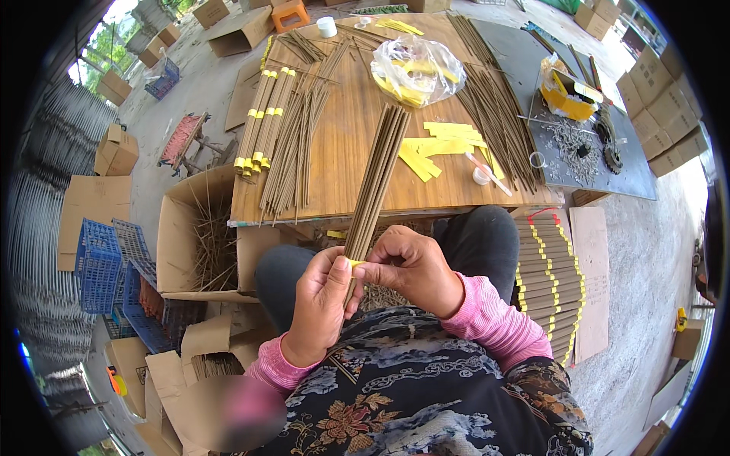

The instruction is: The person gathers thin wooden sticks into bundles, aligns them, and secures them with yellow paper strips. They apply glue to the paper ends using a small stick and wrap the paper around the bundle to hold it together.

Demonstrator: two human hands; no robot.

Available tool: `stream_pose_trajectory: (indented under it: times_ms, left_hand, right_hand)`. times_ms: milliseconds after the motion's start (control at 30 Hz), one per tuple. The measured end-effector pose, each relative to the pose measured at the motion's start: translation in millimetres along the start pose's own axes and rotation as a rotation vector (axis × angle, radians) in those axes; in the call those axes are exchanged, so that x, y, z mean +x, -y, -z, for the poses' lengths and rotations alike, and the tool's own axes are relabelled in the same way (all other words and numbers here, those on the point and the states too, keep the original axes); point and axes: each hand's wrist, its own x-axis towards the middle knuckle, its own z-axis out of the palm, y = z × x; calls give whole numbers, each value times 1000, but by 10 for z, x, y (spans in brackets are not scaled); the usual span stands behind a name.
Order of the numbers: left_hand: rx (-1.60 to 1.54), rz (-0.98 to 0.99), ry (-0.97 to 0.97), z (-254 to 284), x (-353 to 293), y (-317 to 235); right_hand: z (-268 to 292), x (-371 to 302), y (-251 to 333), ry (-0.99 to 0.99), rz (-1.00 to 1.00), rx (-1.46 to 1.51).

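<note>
Pressed together, the left hand's point(323, 292) thumb and fingers clasp the lower part of a brown stick bundle point(378, 178), and the right hand point(411, 267) pinches its yellow band point(354, 263). The bundle slants upward before the table point(342, 148), which bears loose sticks point(293, 156), banded bundles point(265, 114) and yellow strips point(452, 140).

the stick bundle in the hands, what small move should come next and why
Probably wrap the yellow strip snugly round the stick bundle: the left hand grips it, the right hand is at the strip, and banded bundles lie on the table.
</note>
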Motion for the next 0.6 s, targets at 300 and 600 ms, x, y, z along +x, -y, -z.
stream_pose_trajectory:
  times_ms: [300, 600]
  left_hand:
    - [-7, 40, 14, 4, 9, 6]
    - [18, 24, 11, -3, 21, 15]
  right_hand:
    - [7, -35, -29, 26, -48, 104]
    - [20, -34, -4, -9, -46, 31]
